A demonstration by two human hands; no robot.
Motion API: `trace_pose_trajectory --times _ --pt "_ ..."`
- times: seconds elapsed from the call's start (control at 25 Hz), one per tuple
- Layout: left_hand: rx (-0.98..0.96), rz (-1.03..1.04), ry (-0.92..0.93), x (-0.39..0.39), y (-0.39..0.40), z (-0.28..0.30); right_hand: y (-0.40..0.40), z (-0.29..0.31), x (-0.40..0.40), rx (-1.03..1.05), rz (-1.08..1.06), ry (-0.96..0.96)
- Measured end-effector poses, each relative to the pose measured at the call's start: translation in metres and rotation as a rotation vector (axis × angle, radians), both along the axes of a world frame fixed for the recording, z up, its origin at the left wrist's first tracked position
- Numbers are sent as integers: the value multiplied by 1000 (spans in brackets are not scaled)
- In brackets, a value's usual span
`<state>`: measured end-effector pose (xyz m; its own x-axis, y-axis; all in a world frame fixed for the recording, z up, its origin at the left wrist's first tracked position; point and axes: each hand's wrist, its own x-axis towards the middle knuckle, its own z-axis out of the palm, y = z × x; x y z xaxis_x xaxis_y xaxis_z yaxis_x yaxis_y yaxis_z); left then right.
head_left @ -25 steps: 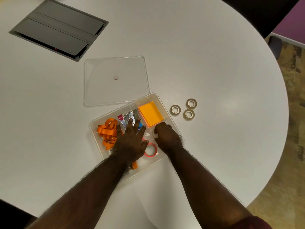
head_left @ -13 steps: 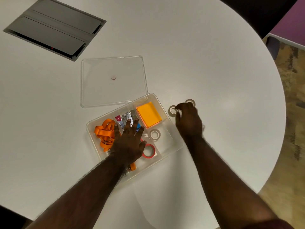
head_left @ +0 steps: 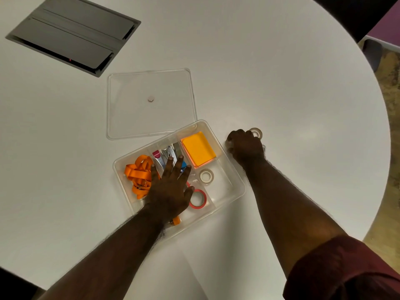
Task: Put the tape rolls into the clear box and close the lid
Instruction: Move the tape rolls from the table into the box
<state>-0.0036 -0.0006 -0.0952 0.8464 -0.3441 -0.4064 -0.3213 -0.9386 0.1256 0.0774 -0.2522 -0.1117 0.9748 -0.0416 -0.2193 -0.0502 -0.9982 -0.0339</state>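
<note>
Tape roll (head_left: 256, 132) on tabletop (head_left: 281, 83) peeks beyond right hand (head_left: 245, 146), curled grip, contents unclear. Left hand (head_left: 171, 187) flat, open, on box (head_left: 234, 180).

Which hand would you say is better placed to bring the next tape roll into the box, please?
The right hand: it is curled over the tape rolls lying on the table beside the clear box. The left hand lies flat across the box's compartments, apparently steadying it.

No text, label, brand or number can be read anywhere (the small items are too blurred).
</note>
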Motion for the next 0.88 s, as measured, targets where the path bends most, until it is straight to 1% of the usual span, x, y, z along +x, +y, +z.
trace_pose_trajectory --times 0.08,0.16,0.24,0.32,0.4,0.44,0.48,0.56,0.68,0.76,0.88 --pt "-1 4 1 -1 0 0 -1 0 0 13 7 -6" --pt "-1 1 -8 -2 0 1 -3 4 -2 88 -26 -20" --pt "3 -5 -11 -2 -1 1 -6 12 -6 233 -114 -94" --pt "9 -5 -6 -2 -1 1 -8 27 -12 419 -170 -225" --pt "3 -4 4 -1 -1 0 -4 48 -24 574 -68 -315" --pt "-8 -3 7 -2 -1 0 0 58 -34 621 14 -303" --pt "-22 0 7 -2 -1 0 7 66 -47 642 85 -244" --pt "-42 7 -2 -3 0 0 24 72 -75 603 161 -43" --pt "-17 2 -12 -3 0 0 47 60 -100 356 142 218" --pt "7 3 -10 -4 -1 0 58 49 -103 212 90 272" --pt "14 1 -1 -4 -1 0 70 38 -98 137 -11 297"
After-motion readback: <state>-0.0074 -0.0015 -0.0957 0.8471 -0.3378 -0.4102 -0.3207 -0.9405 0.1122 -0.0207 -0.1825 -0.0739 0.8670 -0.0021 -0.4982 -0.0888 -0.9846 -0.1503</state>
